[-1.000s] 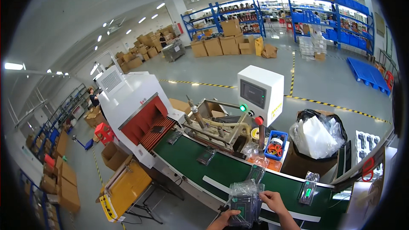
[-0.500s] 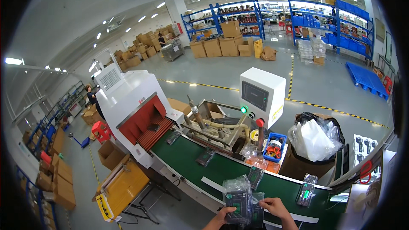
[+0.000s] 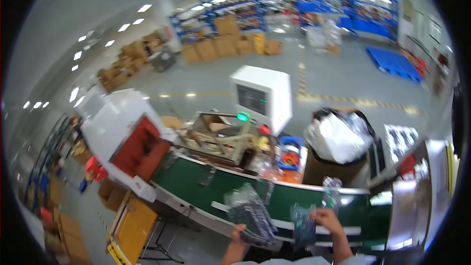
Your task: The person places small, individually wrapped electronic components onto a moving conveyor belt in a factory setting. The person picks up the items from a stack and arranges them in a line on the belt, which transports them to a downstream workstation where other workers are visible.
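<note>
My left hand (image 3: 237, 234) is closed around a stack of dark flat packages in clear plastic film (image 3: 254, 218), tilted over the near edge of the green conveyor belt (image 3: 189, 186). Off to its right, my right hand (image 3: 327, 220) pinches a single film-wrapped dark package (image 3: 304, 228) by its top corner. That package hangs apart from the stack. On the belt past my right hand lies another wrapped package (image 3: 330, 192), and one more (image 3: 208, 174) sits farther left. Motion blurs the picture, so their print cannot be read.
At the belt's left end stands a white shrink tunnel (image 3: 110, 132) with a red curtain (image 3: 140, 149). A white control box (image 3: 262, 95) rises behind the belt, near a blue basket (image 3: 290, 153) of small items. A lined bin of plastic (image 3: 338, 137) is at the right; an orange table (image 3: 132, 225) stands left.
My right hand has drawn one package away from the stack, to the right. My left hand and the stack have shifted left in view. The whole view has swung and blurred.
</note>
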Demonstrator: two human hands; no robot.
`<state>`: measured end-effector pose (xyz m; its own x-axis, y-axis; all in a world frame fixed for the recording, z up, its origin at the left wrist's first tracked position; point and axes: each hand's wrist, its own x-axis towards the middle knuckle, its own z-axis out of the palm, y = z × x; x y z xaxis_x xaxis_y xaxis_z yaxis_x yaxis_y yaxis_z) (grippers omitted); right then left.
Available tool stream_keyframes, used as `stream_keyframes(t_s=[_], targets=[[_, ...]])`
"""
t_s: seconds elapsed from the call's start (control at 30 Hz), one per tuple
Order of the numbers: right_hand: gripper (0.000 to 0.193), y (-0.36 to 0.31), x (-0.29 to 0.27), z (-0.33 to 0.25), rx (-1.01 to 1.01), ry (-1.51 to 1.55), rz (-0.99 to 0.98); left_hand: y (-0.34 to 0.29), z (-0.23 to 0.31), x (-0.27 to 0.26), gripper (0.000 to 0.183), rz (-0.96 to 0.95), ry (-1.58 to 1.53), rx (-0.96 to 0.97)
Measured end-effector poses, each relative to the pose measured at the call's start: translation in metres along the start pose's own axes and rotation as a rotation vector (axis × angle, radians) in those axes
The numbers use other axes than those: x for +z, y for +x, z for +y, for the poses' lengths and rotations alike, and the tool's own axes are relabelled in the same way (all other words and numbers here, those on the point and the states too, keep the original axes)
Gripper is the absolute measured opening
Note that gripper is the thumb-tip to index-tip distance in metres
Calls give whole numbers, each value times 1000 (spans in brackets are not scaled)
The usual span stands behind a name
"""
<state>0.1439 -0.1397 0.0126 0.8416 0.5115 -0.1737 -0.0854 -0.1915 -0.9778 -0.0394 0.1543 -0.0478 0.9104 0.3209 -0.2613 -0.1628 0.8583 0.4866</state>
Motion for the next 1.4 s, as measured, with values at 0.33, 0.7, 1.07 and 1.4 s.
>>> stream_keyframes(t_s=[0.33, 0.7, 1.07, 1.4], targets=[[19, -4, -230, 67, -60, -572, 902, -22, -7, 83, 73, 71, -10, 129], [20, 61, -246, 191, 102, -516, 792, -22, -13, 72, 62, 94, 22, -28], [24, 106, -146, 223, 51, -677, 953, -36, -19, 57, 58, 139, 2, -84], [40, 92, -50, 124, 69, -771, 790, -49, -7, 46, 48, 106, 80, -176]])
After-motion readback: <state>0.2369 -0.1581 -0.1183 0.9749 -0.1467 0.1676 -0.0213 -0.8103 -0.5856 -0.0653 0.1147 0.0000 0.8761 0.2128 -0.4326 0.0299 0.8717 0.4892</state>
